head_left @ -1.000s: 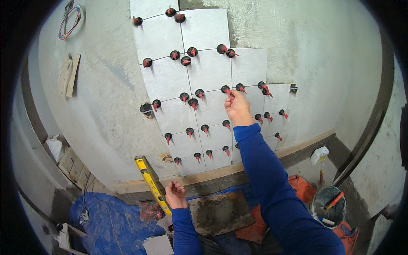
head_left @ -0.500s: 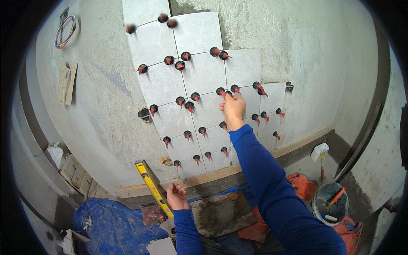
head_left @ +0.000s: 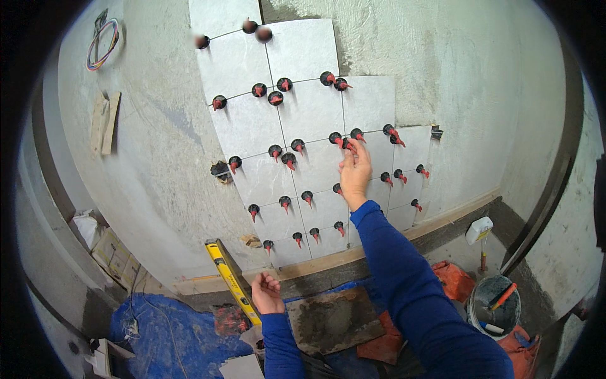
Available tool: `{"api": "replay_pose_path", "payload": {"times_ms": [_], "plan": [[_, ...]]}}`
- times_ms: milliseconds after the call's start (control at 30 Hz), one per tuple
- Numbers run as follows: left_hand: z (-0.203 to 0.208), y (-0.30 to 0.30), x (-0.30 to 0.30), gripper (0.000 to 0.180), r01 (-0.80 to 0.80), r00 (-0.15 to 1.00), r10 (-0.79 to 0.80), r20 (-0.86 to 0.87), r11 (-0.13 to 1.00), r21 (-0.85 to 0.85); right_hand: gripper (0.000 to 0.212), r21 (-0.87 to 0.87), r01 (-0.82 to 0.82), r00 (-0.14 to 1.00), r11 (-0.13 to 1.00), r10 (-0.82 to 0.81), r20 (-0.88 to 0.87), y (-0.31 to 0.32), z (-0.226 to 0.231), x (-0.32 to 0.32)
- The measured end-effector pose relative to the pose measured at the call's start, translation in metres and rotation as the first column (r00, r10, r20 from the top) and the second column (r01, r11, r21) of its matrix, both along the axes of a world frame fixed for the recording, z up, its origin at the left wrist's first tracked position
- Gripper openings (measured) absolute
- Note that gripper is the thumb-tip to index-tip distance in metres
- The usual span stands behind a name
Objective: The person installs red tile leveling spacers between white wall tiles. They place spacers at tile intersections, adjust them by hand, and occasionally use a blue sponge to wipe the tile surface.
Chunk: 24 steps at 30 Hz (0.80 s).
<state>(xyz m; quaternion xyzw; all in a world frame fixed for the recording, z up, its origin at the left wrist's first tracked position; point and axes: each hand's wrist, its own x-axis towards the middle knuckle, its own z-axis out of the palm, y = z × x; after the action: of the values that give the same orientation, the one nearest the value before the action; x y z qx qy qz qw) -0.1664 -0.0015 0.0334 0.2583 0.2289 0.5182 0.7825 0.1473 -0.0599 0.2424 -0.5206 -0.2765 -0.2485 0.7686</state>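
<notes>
Pale grey tiles [head_left: 252,126] cover part of the wall in stepped rows, with black-and-red tile levelling knobs [head_left: 275,151] along their joints. My right hand [head_left: 356,172] reaches up to the middle of the tiling. Its thumb and fingers close around a red-handled levelling knob [head_left: 347,144] in a cluster at a tile corner; the fingers partly hide it. Lower down, my left hand [head_left: 267,294] hangs in front of the wall's foot, palm up, fingers loosely curled, with nothing in it. Beside it, a yellow spirit level [head_left: 232,278] leans against the wall.
A bucket [head_left: 472,309] with an orange-handled tool [head_left: 504,295] stands at the lower right, near red-orange sheeting [head_left: 453,278]. A mortar-stained board [head_left: 334,319] and blue sheet [head_left: 158,335] lie on the floor. Coloured wires [head_left: 103,44] hang from the wall at upper left.
My right hand has turned slightly and its fingers sit differently at the cluster of knobs. My left hand stays low, loosely curled. The whole view has shifted a little.
</notes>
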Motion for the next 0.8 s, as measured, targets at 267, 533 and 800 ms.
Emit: {"api": "replay_pose_path", "payload": {"times_ms": [267,533,800], "plan": [[0.003,-0.003,0.003,0.027,-0.005,1.0,0.005,0.004,1.0,-0.005,0.024,-0.24,0.421,0.876,0.875,-0.324,0.357,-0.034,0.007,0.0],[0.0,-0.003,0.01,0.026,-0.001,1.0,0.001,-0.03,1.0,0.0,0.023,-0.392,0.413,0.88,0.822,-0.251,0.402,-0.053,0.018,-0.009],[0.0,-0.006,0.011,0.025,0.003,1.0,-0.003,-0.02,1.0,-0.007,0.033,-0.597,0.404,0.914,0.693,-0.281,0.292,-0.053,0.027,-0.004]]}}
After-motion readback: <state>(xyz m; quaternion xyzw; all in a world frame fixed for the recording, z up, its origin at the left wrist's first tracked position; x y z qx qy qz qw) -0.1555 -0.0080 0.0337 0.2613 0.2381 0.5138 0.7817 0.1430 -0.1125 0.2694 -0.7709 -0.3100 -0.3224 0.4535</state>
